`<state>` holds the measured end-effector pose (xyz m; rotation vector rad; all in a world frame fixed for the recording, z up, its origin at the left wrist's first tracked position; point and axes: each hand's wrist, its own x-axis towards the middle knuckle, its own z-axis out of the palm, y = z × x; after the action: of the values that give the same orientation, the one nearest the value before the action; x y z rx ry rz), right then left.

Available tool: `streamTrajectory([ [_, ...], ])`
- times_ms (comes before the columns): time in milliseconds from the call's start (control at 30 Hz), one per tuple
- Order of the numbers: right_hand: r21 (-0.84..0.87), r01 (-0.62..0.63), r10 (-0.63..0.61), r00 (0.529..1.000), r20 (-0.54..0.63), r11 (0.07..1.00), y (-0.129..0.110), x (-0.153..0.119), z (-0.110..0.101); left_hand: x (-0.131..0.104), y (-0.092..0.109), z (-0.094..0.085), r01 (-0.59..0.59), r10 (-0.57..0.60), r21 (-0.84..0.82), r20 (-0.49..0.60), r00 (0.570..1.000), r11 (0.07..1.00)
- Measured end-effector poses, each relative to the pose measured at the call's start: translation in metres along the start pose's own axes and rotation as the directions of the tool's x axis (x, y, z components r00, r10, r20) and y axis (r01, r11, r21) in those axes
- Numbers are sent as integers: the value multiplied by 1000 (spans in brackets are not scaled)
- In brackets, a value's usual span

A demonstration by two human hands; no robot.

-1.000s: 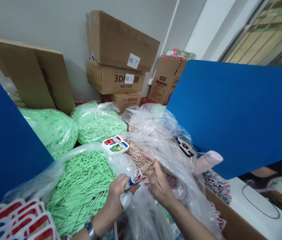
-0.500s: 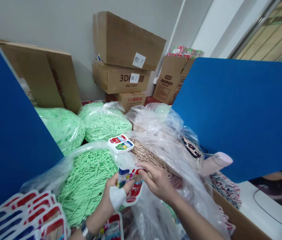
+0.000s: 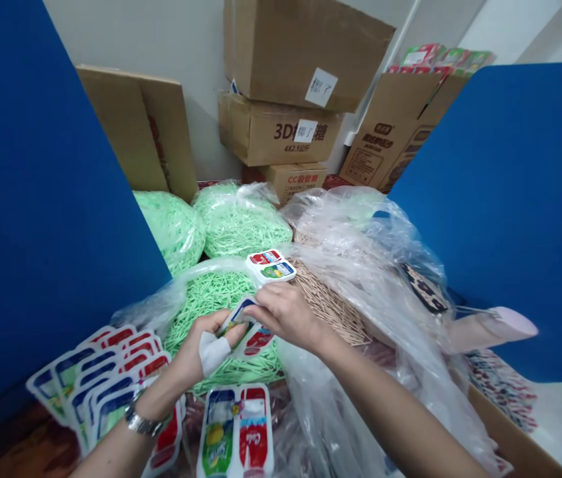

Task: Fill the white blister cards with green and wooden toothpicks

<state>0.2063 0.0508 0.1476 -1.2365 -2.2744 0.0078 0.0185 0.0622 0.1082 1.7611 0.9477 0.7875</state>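
Note:
My left hand (image 3: 198, 348), with white tape around the thumb and a metal watch at the wrist, grips a tilted two-part plastic candy pack (image 3: 259, 341) with blue and red printing. Curled over the pack's upper edge is my right hand (image 3: 290, 313), its thumb and fingers pinched there and hiding part of it. Below both hands lie loose thin green candy sticks (image 3: 211, 292) in an open clear bag. Brown sticks (image 3: 328, 299) fill another bag to the right. Behind my hands a similar pack (image 3: 273, 267) rests on the bags.
Overlapping packs (image 3: 106, 378) lie at the lower left, and another pack (image 3: 235, 431) lies in front. Blue panels (image 3: 504, 219) flank both sides. Cardboard boxes (image 3: 281, 133) are stacked at the back. A pale pink cylinder (image 3: 492, 330) lies at the right on clear plastic.
The view has shifted, so the surroundings appear farther right. The held pack has tilted, and my right hand has moved in over its upper edge with fingers more curled.

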Motion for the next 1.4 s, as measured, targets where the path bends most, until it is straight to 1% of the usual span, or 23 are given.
streamTrajectory([
  [67,87,8,-10,1000,19,996,-5,0,3,-4,-8,-9,1,3,69,-54,999,998],
  [100,163,-16,17,1000,-5,987,-8,-2,5,-6,-12,-13,5,3,75,-107,994,997],
  [133,257,-62,78,995,-55,965,-10,-5,9,-9,-16,-15,15,-5,60,-157,988,998],
  [167,363,-124,178,977,-119,923,-13,-10,14,-11,-18,-18,34,-27,30,-202,979,999],
  [200,473,-191,301,938,-170,860,-15,-17,21,-13,-20,-19,60,-60,-8,-237,970,998],
  [233,570,-251,419,889,-185,783,-17,-25,29,-15,-21,-20,89,-96,-41,-272,957,995],
  [267,644,-298,507,847,-163,705,-17,-34,38,-17,-21,-21,110,-126,-68,-308,943,992],
  [300,680,-346,537,840,-84,647,-17,-45,48,-19,-22,-22,124,-147,-89,-335,931,988],
  [333,664,-391,500,866,30,637,-15,-56,57,-21,-22,-22,131,-160,-104,-356,921,986],
  [367,598,-429,438,888,141,677,-13,-66,65,-22,-24,-23,133,-167,-117,-369,914,984],
  [400,485,-443,372,896,240,754,-10,-76,72,-24,-26,-22,133,-171,-128,-369,913,983],
  [433,336,-434,327,886,330,836,-6,-84,77,-26,-28,-21,133,-175,-137,-363,915,982],
  [467,187,-400,301,864,404,897,-3,-90,81,-27,-31,-20,134,-178,-145,-354,918,980],
  [500,62,-356,291,840,459,932,0,-94,84,-27,-34,-19,134,-180,-152,-346,921,979],
  [533,-28,-316,287,817,500,948,2,-96,87,-28,-35,-17,134,-179,-154,-339,923,979],
  [567,-82,-285,284,800,529,955,2,-95,90,-28,-36,-15,134,-178,-153,-333,926,979],
  [667,-155,-236,282,775,566,959,-5,-86,102,-25,-31,-11,133,-177,-154,-328,928,979],
  [800,-267,-197,320,747,582,943,-18,-71,121,-22,-22,-11,107,-157,-154,-357,921,982],
  [900,-314,-167,329,741,586,935,-23,-66,129,-23,-25,-12,103,-153,-153,-364,919,983],
  [1100,-377,-137,348,738,578,916,-28,-66,134,-24,-37,-8,101,-156,-178,-330,931,979],
  [1200,-403,-132,360,740,568,906,-29,-68,134,-23,-35,-7,97,-159,-214,-298,941,972],
  [1267,-409,-125,361,737,572,904,-30,-68,134,-22,-32,-7,85,-149,-221,-296,943,972],
  [1400,-401,-134,368,715,594,906,-30,-66,129,-22,-29,-9,79,-143,-214,-306,941,974],
])
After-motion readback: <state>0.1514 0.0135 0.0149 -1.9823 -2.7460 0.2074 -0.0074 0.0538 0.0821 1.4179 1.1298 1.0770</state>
